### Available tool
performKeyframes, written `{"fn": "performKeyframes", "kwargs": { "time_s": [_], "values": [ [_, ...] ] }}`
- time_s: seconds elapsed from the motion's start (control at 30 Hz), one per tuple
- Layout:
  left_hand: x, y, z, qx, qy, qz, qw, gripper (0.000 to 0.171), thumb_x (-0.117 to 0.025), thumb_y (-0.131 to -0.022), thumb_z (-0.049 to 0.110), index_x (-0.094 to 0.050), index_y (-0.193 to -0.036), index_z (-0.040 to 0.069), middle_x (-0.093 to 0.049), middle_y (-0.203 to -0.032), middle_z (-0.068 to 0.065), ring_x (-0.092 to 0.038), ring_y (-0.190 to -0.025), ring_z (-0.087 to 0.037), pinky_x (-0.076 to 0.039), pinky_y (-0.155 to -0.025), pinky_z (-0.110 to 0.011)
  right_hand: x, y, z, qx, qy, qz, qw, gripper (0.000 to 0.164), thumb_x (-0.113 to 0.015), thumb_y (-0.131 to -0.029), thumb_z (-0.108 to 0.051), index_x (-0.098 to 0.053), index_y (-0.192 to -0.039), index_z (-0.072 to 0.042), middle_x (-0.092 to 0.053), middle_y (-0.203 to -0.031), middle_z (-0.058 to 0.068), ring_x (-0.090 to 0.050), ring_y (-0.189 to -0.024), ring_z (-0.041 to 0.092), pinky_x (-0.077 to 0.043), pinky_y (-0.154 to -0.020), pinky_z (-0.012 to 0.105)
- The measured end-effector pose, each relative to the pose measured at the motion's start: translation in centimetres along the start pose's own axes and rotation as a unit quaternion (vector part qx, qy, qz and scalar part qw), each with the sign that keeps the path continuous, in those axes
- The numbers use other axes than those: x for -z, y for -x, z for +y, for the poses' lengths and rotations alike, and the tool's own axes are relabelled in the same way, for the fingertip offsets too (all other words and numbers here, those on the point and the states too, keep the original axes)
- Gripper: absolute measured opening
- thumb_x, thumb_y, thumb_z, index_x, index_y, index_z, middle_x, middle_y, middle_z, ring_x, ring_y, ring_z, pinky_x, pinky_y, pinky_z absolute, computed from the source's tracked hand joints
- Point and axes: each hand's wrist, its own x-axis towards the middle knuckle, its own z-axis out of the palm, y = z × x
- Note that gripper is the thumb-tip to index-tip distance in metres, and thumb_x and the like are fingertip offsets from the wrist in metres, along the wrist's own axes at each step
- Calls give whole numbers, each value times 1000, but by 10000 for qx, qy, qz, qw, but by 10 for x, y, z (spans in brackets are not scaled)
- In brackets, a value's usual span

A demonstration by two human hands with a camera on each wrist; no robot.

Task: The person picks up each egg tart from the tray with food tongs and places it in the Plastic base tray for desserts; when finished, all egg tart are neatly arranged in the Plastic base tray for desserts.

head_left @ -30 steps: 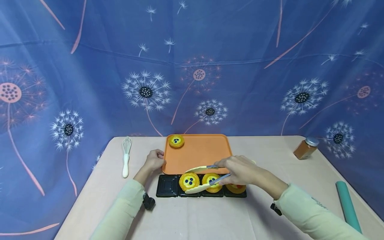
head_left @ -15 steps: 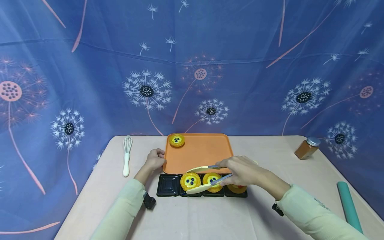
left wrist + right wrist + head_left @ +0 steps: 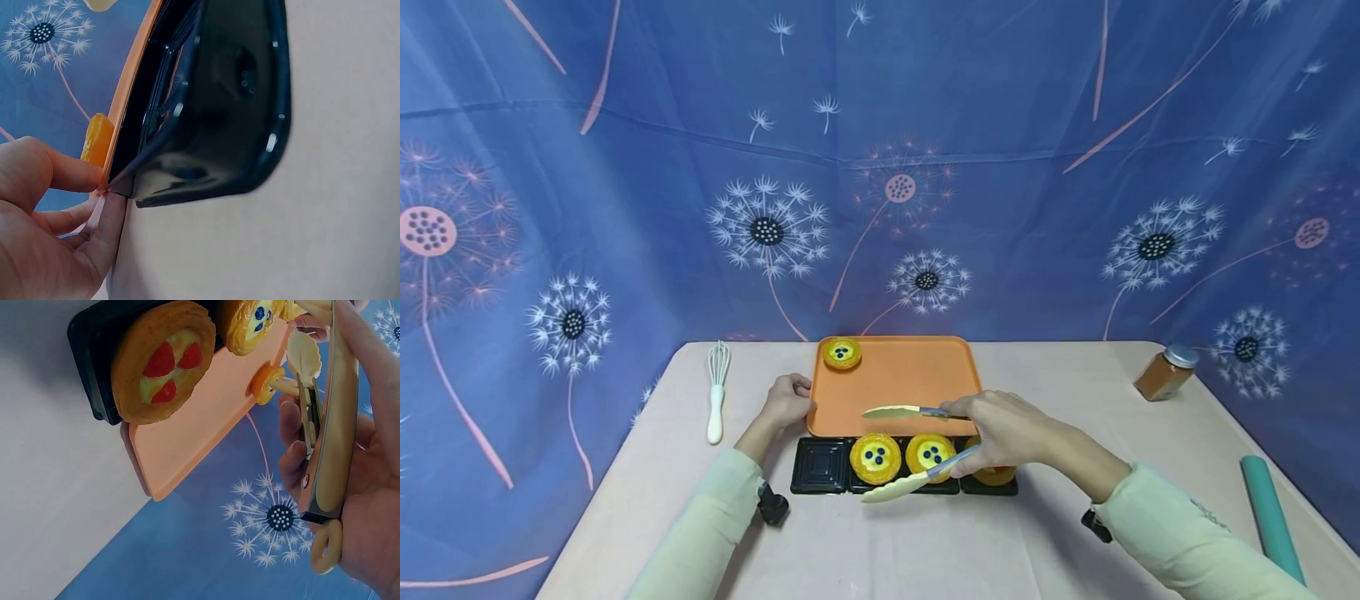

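My left hand [image 3: 786,402] pinches the left edge of the orange tray [image 3: 902,383] between thumb and fingers. In my right hand [image 3: 1009,427] is a pair of tongs [image 3: 897,487] with cream tips, spread wide. One tip overlaps the tray in the head view; the other reaches past the front edge of a black sectioned container [image 3: 817,467]. Between the tips sit two blueberry-topped tarts, a left one [image 3: 875,458] and a middle one [image 3: 927,452]. A strawberry-topped tart [image 3: 164,362] fills the right section, partly behind the right hand in the head view. The leftmost section holds nothing.
A single blueberry-topped tart [image 3: 842,353] lies in the tray's far left corner. A whisk [image 3: 716,392] is at the left, a jar with a metal lid [image 3: 1166,372] at the far right. A teal roll [image 3: 1272,517] lies along the right edge.
The tongs have spread apart: the near tip has moved toward me off the tarts, and the far tip away from me over the tray. The left hand keeps its place.
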Motion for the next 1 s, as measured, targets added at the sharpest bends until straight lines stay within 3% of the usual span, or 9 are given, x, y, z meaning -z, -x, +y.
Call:
{"fn": "performKeyframes", "kwargs": {
  "time_s": [0.07, 0.17, 0.3, 0.43, 0.63, 0.87, 0.93, 1.0],
  "values": [
    [0, 0, -1, 21, 17, -4, 10000, 36, -60, -77, -13, -57, -112, -7, -52, -95, -14, -52, -83, -24, -51, -57, -27, 0, 0, 0, 26, -4, 51, 10000, 85, -81, -72, -57, -61, -133, -1, -65, -128, 10, -64, -110, 29, -54, -86, 48],
    [0, -1, -2, 26, 29, -21, 10000, 36, -60, -77, -13, -57, -113, -7, -53, -96, -14, -52, -83, -24, -51, -55, -27, 3, 0, 1, -18, -130, 117, 9998, 84, -83, -72, -54, -60, -133, 0, -66, -126, 10, -65, -84, 20, -54, -70, 37],
    [0, -1, -3, 14, 32, -25, 10000, 37, -61, -77, -12, -58, -113, -7, -53, -96, -13, -53, -84, -24, -51, -55, -27, 13, -3, 3, -149, -234, 229, 9994, 85, -85, -72, -50, -59, -134, 1, -70, -100, 0, -43, -58, 7, -38, -52, 26],
    [0, -2, -3, -17, 18, -4, 10000, 36, -61, -76, -12, -58, -112, -7, -54, -95, -13, -53, -84, -24, -51, -56, -26, 26, -9, 8, -325, -268, 393, 9983, 88, -83, -72, -55, -58, -136, 0, -53, -70, -9, -41, -54, 5, -35, -48, 24],
    [-1, -3, -4, -9, 70, -51, 10000, 34, -62, -78, -12, -58, -111, -6, -55, -96, -14, -54, -87, -25, -51, -60, -26, 33, -29, 26, -533, -423, 698, 9952, 88, -83, -74, -53, -56, -138, 1, -47, -59, -6, -38, -50, 8, -30, -46, 26],
    [0, -2, -3, -44, -21, 13, 10000, 34, -64, -78, -11, -59, -111, -6, -56, -96, -14, -55, -87, -26, -50, -61, -26, 23, -65, 46, -904, -424, 525, 9936, 89, -82, -75, -52, -53, -141, 1, -24, -44, -11, -15, -42, 8, -18, -43, 25],
    [0, -2, -2, -65, -24, 11, 10000, 33, -64, -78, -10, -59, -111, -6, -56, -96, -14, -54, -87, -26, -51, -62, -26, 19, -75, 50, -1004, -451, 485, 9927, 90, -82, -75, -53, -53, -140, 2, -26, -41, -9, -13, -42, 8, -17, -42, 24],
    [1, -2, -2, -78, -40, 8, 10000, 33, -65, -78, -10, -59, -110, -6, -56, -96, -14, -54, -88, -26, -51, -62, -26, 14, -84, 54, -1087, -548, 491, 9913, 89, -82, -74, -53, -54, -138, 3, -56, -53, 0, -12, -41, 8, -17, -41, 24]
  ]
}}
